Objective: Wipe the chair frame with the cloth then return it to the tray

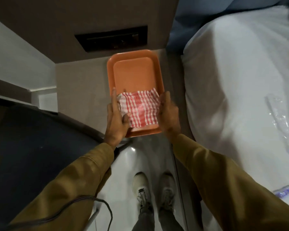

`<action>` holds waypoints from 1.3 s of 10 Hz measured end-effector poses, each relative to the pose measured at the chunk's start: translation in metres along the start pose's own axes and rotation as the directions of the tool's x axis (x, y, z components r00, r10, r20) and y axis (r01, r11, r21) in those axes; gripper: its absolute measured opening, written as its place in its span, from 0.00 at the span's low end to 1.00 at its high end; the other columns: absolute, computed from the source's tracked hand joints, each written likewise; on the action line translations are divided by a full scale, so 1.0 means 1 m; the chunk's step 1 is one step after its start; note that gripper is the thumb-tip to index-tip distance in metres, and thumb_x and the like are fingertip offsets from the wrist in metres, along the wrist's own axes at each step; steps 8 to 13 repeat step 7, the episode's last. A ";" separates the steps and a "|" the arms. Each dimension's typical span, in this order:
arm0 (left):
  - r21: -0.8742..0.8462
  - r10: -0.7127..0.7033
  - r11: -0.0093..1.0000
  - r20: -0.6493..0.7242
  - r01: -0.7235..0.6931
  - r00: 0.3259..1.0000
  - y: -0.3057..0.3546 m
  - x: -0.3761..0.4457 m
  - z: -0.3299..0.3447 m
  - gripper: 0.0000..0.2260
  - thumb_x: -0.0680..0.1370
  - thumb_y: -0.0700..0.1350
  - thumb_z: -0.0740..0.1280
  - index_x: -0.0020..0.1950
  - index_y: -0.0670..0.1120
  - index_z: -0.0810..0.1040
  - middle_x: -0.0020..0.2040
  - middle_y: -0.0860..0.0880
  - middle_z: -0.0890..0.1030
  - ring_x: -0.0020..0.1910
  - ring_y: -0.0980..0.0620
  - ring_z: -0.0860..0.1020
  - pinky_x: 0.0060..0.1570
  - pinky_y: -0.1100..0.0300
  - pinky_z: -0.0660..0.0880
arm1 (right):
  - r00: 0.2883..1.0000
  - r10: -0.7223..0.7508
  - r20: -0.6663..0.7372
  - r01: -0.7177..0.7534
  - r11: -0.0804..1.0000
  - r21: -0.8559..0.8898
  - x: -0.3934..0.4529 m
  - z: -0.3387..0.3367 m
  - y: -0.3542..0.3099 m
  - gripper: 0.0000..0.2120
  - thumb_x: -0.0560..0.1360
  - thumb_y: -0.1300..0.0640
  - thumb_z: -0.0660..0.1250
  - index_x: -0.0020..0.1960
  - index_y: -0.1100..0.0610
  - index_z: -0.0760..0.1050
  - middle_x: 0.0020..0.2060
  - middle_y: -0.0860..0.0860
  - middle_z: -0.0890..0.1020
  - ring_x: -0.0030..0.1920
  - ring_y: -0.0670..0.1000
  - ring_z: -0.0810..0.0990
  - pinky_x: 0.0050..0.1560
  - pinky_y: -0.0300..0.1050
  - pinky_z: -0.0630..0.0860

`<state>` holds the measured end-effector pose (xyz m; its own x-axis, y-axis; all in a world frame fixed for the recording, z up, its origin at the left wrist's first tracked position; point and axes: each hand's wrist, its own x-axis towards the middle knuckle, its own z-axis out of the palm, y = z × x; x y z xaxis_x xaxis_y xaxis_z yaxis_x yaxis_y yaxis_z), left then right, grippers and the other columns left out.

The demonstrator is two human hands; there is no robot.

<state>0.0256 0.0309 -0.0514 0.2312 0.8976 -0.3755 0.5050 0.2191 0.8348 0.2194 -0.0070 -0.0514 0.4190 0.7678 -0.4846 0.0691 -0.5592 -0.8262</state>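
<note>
Here your left hand (116,117) has its grip on the left edge of the cloth (139,108), thumb pressed over the fabric and fingers flat along the side, while your right hand (168,112) cups the right edge with fingers curled against it; whether those fingers actually pinch the fabric or only rest on it is not clear from this angle. The cloth lies in the near half of the orange tray (132,70), and the tray sits on a pale desk (83,90) beside the bed (232,80). The risk I see is mostly at the tray's near end: it appears to lie right at the desk's front edge, so pressing down there could tip or slide it toward the floor (148,157). If you lift with only one side gripped, the loose side may drag, catch the rim and pull the tray along. The dark chair (32,147) is close on your left, and a cable (83,207) trails near your left sleeve, which could snag as you turn. The cloth itself is red-and-white checked, thin, softly rumpled, roughly square, with a paler faded patch near its centre; it looks light and limp, so it should bunch easily.
</note>
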 end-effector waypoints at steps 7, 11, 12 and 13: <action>0.892 0.024 0.427 0.152 -0.148 0.988 0.031 -0.006 -0.019 0.38 0.88 0.59 0.53 0.89 0.43 0.38 0.90 0.41 0.43 0.90 0.41 0.43 0.89 0.40 0.37 | 0.980 -0.142 0.137 0.197 0.765 -0.614 -0.103 -0.019 0.012 0.14 0.86 0.46 0.58 0.54 0.50 0.80 0.50 0.49 0.84 0.47 0.50 0.84 0.42 0.36 0.68; 0.892 0.024 0.427 0.152 -0.148 0.988 0.031 -0.006 -0.019 0.38 0.88 0.59 0.53 0.89 0.43 0.38 0.90 0.41 0.43 0.90 0.41 0.43 0.89 0.40 0.37 | 0.980 -0.142 0.137 0.197 0.765 -0.614 -0.103 -0.019 0.012 0.14 0.86 0.46 0.58 0.54 0.50 0.80 0.50 0.49 0.84 0.47 0.50 0.84 0.42 0.36 0.68; 0.892 0.024 0.427 0.152 -0.148 0.988 0.031 -0.006 -0.019 0.38 0.88 0.59 0.53 0.89 0.43 0.38 0.90 0.41 0.43 0.90 0.41 0.43 0.89 0.40 0.37 | 0.980 -0.142 0.137 0.197 0.765 -0.614 -0.103 -0.019 0.012 0.14 0.86 0.46 0.58 0.54 0.50 0.80 0.50 0.49 0.84 0.47 0.50 0.84 0.42 0.36 0.68; 0.892 0.024 0.427 0.152 -0.148 0.988 0.031 -0.006 -0.019 0.38 0.88 0.59 0.53 0.89 0.43 0.38 0.90 0.41 0.43 0.90 0.41 0.43 0.89 0.40 0.37 | 0.980 -0.142 0.137 0.197 0.765 -0.614 -0.103 -0.019 0.012 0.14 0.86 0.46 0.58 0.54 0.50 0.80 0.50 0.49 0.84 0.47 0.50 0.84 0.42 0.36 0.68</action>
